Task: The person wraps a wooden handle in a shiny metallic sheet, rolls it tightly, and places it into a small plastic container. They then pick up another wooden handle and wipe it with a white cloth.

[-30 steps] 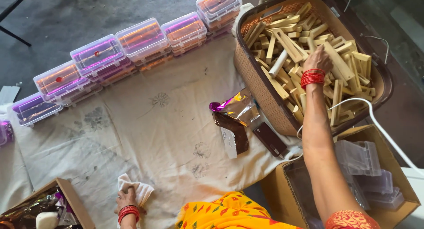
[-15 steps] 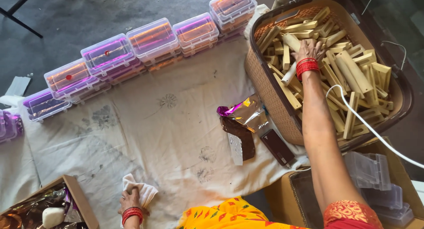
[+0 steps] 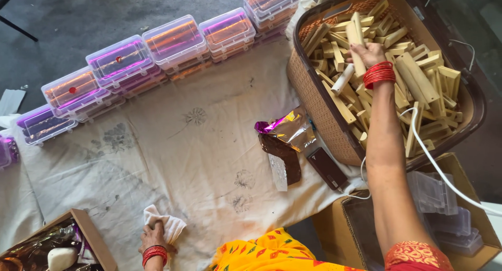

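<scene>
We see a pale wooden stick [image 3: 356, 43] standing nearly upright in the upper right of the frame, gripped by the right hand [image 3: 369, 55], whose fingers are wrapped round its lower part. Below the hand sit red bangles [image 3: 378, 74] on the wrist. The stick rises out of a heap of like wooden pieces [image 3: 418, 88] filling a brown woven basket [image 3: 314, 93]; the basket's dark rim runs close around the heap, and its left wall stands at the right edge of the cloth.

At the bottom left, the left hand [image 3: 155, 236] presses down on a crumpled white rag [image 3: 166, 224], fingers curled over it, just beside the corner of a cardboard box [image 3: 94, 234].

Between the two hands the pale cloth [image 3: 172, 145] lies mostly bare, giving wide open room across the middle. Only a foil wrapper [image 3: 286, 137] and a dark flat device [image 3: 326, 168] lie near the basket's foot. A row of clear plastic boxes [image 3: 157, 49] lines the cloth's upper edge from left to upper middle. A white cable [image 3: 434, 166] crosses the basket's lower right rim.

Against the frame half a second back, we find the right hand now lifted with the stick raised clear of the heap, where before it lay low among the pieces; the left hand has stayed on the rag.
</scene>
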